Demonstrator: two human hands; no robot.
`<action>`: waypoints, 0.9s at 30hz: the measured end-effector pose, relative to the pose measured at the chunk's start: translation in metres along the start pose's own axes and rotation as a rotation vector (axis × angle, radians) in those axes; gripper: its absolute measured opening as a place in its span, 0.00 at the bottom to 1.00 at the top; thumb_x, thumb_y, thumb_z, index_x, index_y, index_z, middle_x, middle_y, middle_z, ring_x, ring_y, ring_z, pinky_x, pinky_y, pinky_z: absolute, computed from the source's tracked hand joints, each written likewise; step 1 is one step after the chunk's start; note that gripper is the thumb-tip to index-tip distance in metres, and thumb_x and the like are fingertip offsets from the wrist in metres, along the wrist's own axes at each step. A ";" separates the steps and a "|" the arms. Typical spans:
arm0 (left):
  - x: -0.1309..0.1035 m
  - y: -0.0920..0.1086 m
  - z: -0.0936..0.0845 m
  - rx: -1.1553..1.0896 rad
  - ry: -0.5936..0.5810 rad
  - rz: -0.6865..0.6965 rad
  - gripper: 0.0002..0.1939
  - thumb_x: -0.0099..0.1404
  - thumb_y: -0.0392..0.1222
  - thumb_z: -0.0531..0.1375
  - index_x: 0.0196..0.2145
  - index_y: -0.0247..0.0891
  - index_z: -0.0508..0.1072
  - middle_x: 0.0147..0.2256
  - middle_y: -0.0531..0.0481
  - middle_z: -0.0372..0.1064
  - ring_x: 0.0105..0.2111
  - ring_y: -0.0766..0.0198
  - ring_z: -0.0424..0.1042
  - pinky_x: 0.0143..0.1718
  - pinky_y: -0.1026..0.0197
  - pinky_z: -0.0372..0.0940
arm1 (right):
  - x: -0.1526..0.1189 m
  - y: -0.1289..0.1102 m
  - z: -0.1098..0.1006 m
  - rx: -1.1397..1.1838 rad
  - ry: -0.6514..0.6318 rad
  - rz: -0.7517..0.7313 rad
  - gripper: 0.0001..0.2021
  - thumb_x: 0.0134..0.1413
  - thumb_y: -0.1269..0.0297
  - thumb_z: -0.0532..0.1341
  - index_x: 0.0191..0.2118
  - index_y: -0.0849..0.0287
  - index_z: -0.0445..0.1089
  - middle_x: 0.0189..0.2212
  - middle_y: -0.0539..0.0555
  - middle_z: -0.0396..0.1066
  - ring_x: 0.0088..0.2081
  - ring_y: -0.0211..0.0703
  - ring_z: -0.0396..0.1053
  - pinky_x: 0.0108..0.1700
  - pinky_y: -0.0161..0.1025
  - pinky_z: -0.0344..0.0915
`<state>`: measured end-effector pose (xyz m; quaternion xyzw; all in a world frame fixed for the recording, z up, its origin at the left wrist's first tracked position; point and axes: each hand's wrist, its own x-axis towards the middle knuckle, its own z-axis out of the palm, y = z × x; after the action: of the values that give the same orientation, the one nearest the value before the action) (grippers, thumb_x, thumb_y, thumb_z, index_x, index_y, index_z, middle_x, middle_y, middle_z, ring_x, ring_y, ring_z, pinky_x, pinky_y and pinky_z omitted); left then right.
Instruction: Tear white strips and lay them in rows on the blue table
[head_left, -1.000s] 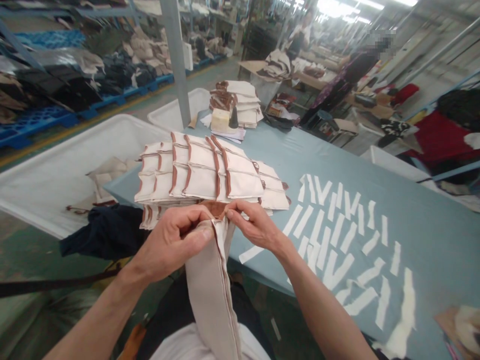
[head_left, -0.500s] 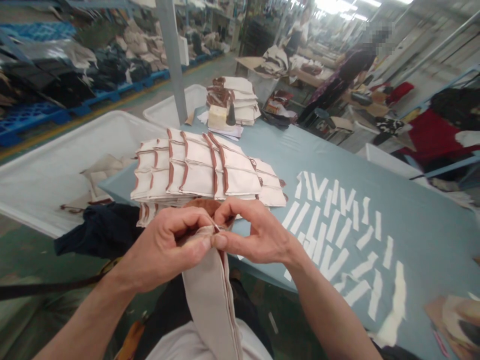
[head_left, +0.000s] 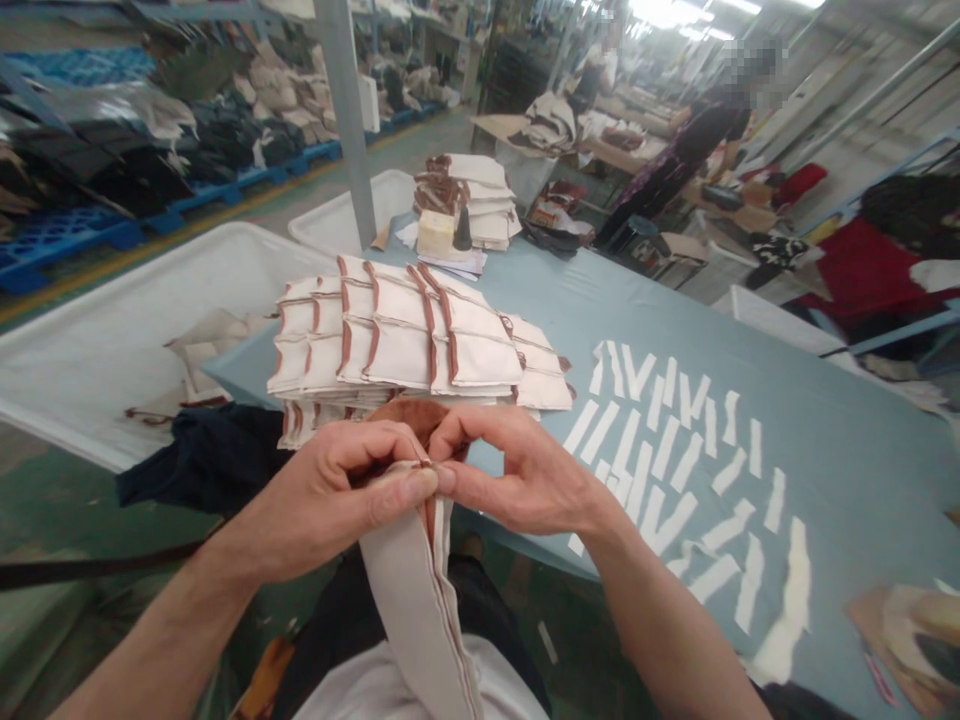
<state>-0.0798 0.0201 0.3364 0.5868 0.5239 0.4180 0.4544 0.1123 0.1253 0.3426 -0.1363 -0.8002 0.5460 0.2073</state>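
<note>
Pinching the top edge of the cloth piece (head_left: 420,600), your left hand (head_left: 330,500) and right hand (head_left: 517,480) meet thumb to thumb, both closed tight on it. The cloth hangs down from your grip to your lap, just in front of the stack (head_left: 405,340) on the blue surface (head_left: 825,420). If one thumb lets go, the edge could slip and the fold could come open, I think. Your hands are very near the stack, so a bump could push the top pieces off. White strips (head_left: 675,450) lie to your right, well apart, and a sleeve swing could scatter them.
</note>
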 end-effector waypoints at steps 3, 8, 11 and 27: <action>-0.003 0.004 -0.003 0.039 -0.046 0.050 0.13 0.69 0.41 0.61 0.26 0.39 0.77 0.24 0.58 0.69 0.24 0.70 0.66 0.25 0.72 0.60 | -0.004 0.001 0.000 -0.017 -0.015 -0.035 0.10 0.62 0.59 0.67 0.33 0.59 0.70 0.30 0.47 0.72 0.32 0.35 0.67 0.37 0.33 0.63; -0.001 0.006 -0.006 0.168 0.013 0.021 0.13 0.69 0.43 0.59 0.28 0.39 0.77 0.25 0.57 0.72 0.25 0.69 0.68 0.25 0.70 0.60 | 0.000 0.008 0.000 0.029 0.017 -0.061 0.12 0.64 0.60 0.65 0.31 0.59 0.68 0.27 0.46 0.68 0.29 0.34 0.64 0.35 0.33 0.61; 0.008 0.006 -0.007 0.244 0.026 0.000 0.14 0.68 0.44 0.58 0.25 0.38 0.74 0.23 0.57 0.67 0.23 0.68 0.63 0.24 0.68 0.57 | 0.011 0.012 -0.004 0.018 -0.004 -0.057 0.15 0.65 0.54 0.64 0.31 0.58 0.67 0.27 0.46 0.67 0.30 0.35 0.63 0.35 0.34 0.60; -0.008 -0.017 0.033 0.210 0.348 0.080 0.15 0.72 0.41 0.54 0.26 0.39 0.70 0.24 0.56 0.66 0.26 0.65 0.65 0.31 0.63 0.61 | -0.013 0.005 0.021 -0.154 0.216 0.251 0.21 0.59 0.42 0.66 0.38 0.57 0.70 0.35 0.50 0.73 0.38 0.41 0.69 0.44 0.39 0.64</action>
<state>-0.0527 0.0097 0.3117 0.5704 0.6113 0.4737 0.2764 0.1137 0.1039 0.3292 -0.3084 -0.7894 0.4869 0.2113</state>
